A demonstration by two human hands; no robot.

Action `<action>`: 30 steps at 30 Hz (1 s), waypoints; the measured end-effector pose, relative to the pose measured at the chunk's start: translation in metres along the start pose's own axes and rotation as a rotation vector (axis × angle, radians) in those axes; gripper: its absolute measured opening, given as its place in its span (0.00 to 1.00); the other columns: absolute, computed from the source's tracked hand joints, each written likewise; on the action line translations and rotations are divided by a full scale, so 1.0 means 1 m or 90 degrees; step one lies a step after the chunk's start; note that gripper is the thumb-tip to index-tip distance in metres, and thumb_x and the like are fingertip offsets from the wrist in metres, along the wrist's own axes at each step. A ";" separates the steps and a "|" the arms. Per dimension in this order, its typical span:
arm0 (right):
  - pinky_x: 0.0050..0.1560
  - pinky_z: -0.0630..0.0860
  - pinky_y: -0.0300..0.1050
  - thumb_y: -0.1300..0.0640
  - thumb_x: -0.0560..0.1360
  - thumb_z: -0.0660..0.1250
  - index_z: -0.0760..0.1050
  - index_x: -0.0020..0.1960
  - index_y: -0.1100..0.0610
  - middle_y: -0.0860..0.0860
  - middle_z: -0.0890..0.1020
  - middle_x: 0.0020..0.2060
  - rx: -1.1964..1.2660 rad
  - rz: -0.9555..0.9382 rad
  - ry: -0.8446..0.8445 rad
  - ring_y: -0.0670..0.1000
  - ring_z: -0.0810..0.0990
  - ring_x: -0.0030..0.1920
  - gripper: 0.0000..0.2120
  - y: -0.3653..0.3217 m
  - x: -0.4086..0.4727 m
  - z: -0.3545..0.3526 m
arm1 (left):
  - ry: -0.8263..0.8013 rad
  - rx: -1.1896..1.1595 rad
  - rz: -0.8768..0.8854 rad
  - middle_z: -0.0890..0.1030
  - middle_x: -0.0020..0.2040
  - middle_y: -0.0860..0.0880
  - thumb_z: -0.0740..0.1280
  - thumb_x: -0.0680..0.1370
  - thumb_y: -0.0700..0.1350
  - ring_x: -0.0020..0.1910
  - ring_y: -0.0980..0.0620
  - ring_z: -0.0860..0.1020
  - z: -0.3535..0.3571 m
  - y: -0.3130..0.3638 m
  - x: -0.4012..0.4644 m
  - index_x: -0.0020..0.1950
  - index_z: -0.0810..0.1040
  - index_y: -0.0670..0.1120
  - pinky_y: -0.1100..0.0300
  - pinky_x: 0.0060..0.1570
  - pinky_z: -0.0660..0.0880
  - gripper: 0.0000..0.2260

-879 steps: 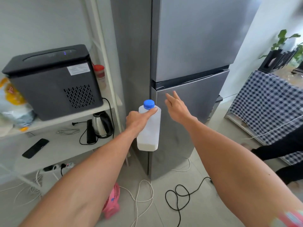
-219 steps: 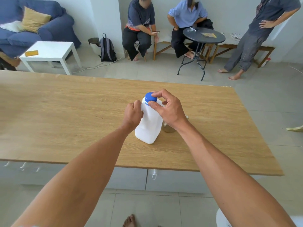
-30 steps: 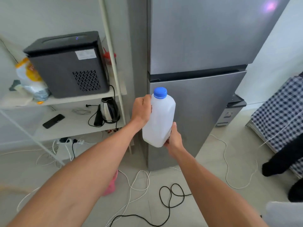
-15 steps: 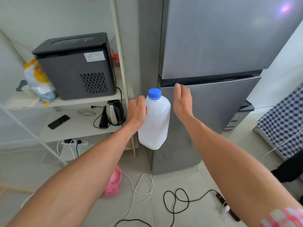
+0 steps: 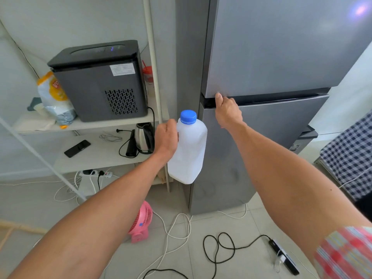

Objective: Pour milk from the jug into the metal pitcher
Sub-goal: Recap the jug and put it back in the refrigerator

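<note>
My left hand (image 5: 166, 137) grips the handle of the white plastic milk jug (image 5: 189, 152), which hangs upright in the air with its blue cap (image 5: 188, 117) screwed on. My right hand (image 5: 227, 110) is up at the grey fridge (image 5: 271, 57), its fingers hooked into the dark gap between the upper and lower doors, near the left corner. Both fridge doors look closed. The metal pitcher is not in sight.
Left of the fridge stands a white shelf (image 5: 96, 156) with a black box appliance (image 5: 100, 81), a kettle (image 5: 143, 137) and a phone (image 5: 77, 145). A pink fan (image 5: 141, 222) and loose cables (image 5: 219, 248) lie on the floor. A checked cloth (image 5: 350, 154) is at right.
My right hand left the jug's bottom, rose past it and now grips the edge at the fridge door gap. The left hand still holds the jug.
</note>
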State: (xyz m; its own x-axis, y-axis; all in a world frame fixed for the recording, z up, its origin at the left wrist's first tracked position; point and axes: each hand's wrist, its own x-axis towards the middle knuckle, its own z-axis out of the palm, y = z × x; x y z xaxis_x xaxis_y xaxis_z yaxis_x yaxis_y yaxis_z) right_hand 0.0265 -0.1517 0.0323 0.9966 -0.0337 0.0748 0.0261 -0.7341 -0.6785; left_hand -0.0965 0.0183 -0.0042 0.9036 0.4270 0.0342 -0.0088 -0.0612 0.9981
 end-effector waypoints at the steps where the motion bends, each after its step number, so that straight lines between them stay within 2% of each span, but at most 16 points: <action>1: 0.57 0.73 0.53 0.37 0.86 0.42 0.76 0.68 0.52 0.52 0.72 0.59 0.002 -0.003 0.004 0.66 0.81 0.55 0.30 -0.001 0.000 0.000 | 0.000 -0.003 0.002 0.62 0.23 0.55 0.57 0.76 0.47 0.27 0.51 0.59 -0.001 0.001 -0.001 0.23 0.60 0.53 0.57 0.31 0.56 0.20; 3: 0.57 0.74 0.53 0.38 0.86 0.43 0.77 0.66 0.53 0.50 0.71 0.55 0.004 -0.019 0.014 0.65 0.80 0.55 0.30 0.000 -0.002 0.001 | -0.004 -0.002 0.003 0.61 0.24 0.54 0.57 0.75 0.48 0.27 0.51 0.58 -0.002 0.001 -0.003 0.23 0.60 0.53 0.57 0.31 0.55 0.20; 5: 0.54 0.70 0.51 0.39 0.87 0.46 0.78 0.62 0.57 0.52 0.74 0.55 0.003 -0.040 0.042 0.61 0.77 0.55 0.29 0.003 -0.005 0.002 | -0.008 0.010 -0.001 0.62 0.24 0.54 0.57 0.75 0.49 0.28 0.50 0.59 -0.003 -0.003 -0.004 0.23 0.60 0.53 0.56 0.32 0.56 0.20; 7: 0.50 0.68 0.51 0.38 0.87 0.49 0.78 0.50 0.59 0.55 0.79 0.54 -0.007 -0.050 0.117 0.63 0.77 0.52 0.29 0.009 -0.009 0.006 | -0.011 0.023 0.002 0.63 0.24 0.53 0.57 0.76 0.48 0.29 0.50 0.60 -0.004 -0.008 -0.004 0.24 0.60 0.52 0.55 0.33 0.58 0.20; 10: 0.42 0.67 0.50 0.38 0.86 0.53 0.67 0.34 0.57 0.53 0.79 0.40 -0.039 -0.035 0.255 0.62 0.76 0.40 0.29 0.018 -0.023 0.005 | -0.005 0.039 0.014 0.64 0.26 0.51 0.57 0.78 0.48 0.29 0.49 0.61 -0.006 -0.010 0.003 0.26 0.59 0.52 0.54 0.34 0.59 0.19; 13: 0.40 0.66 0.49 0.38 0.85 0.55 0.67 0.31 0.57 0.52 0.77 0.34 -0.053 -0.015 0.283 0.61 0.74 0.36 0.30 0.032 -0.036 -0.005 | -0.011 0.051 0.006 0.64 0.25 0.52 0.57 0.78 0.48 0.29 0.49 0.61 -0.001 -0.011 0.008 0.25 0.60 0.52 0.54 0.34 0.59 0.20; 17: 0.41 0.69 0.50 0.38 0.83 0.56 0.66 0.28 0.56 0.52 0.73 0.29 -0.030 0.050 0.270 0.64 0.77 0.38 0.31 0.036 -0.049 -0.021 | 0.004 0.058 0.024 0.66 0.29 0.46 0.58 0.79 0.46 0.31 0.49 0.63 0.013 -0.010 0.007 0.29 0.61 0.49 0.56 0.34 0.60 0.18; 20: 0.41 0.70 0.50 0.30 0.79 0.58 0.70 0.29 0.58 0.52 0.74 0.29 -0.013 0.109 0.249 0.63 0.78 0.37 0.35 0.033 -0.058 -0.034 | 0.021 0.048 0.013 0.67 0.32 0.43 0.59 0.76 0.49 0.33 0.50 0.65 0.022 -0.013 0.009 0.32 0.65 0.42 0.55 0.34 0.61 0.16; 22: 0.42 0.71 0.49 0.26 0.74 0.61 0.70 0.32 0.59 0.52 0.75 0.31 -0.012 0.155 0.230 0.61 0.78 0.38 0.35 0.033 -0.064 -0.050 | 0.023 0.041 -0.004 0.67 0.32 0.43 0.60 0.74 0.51 0.33 0.49 0.64 0.029 -0.019 0.012 0.33 0.65 0.37 0.53 0.35 0.61 0.19; 24: 0.44 0.71 0.49 0.27 0.70 0.66 0.72 0.37 0.58 0.51 0.76 0.35 -0.030 0.199 0.193 0.61 0.79 0.43 0.32 0.039 -0.069 -0.067 | 0.016 0.041 -0.024 0.67 0.32 0.44 0.60 0.74 0.52 0.34 0.49 0.64 0.039 -0.025 0.012 0.33 0.65 0.35 0.53 0.35 0.61 0.20; 27: 0.46 0.76 0.49 0.32 0.65 0.71 0.75 0.42 0.57 0.53 0.82 0.44 -0.082 0.227 0.165 0.60 0.82 0.46 0.27 0.055 -0.079 -0.093 | 0.006 0.037 -0.033 0.66 0.32 0.44 0.61 0.74 0.51 0.34 0.49 0.63 0.055 -0.035 0.007 0.33 0.65 0.36 0.53 0.34 0.60 0.20; 30: 0.47 0.76 0.52 0.37 0.68 0.72 0.77 0.51 0.59 0.53 0.82 0.51 -0.135 0.225 0.159 0.59 0.82 0.50 0.26 0.068 -0.090 -0.114 | 0.003 0.043 -0.034 0.65 0.31 0.43 0.61 0.76 0.48 0.33 0.50 0.63 0.073 -0.042 -0.005 0.32 0.64 0.39 0.54 0.34 0.59 0.17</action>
State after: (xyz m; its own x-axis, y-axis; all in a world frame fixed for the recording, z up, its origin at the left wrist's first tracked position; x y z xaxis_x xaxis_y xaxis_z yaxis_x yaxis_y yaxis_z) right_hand -0.0699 -0.2760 0.0622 0.8919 -0.4485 0.0572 -0.3529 -0.7696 -0.5321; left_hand -0.0693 -0.0475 -0.0497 0.8999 0.4356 -0.0185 0.0686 -0.0995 0.9927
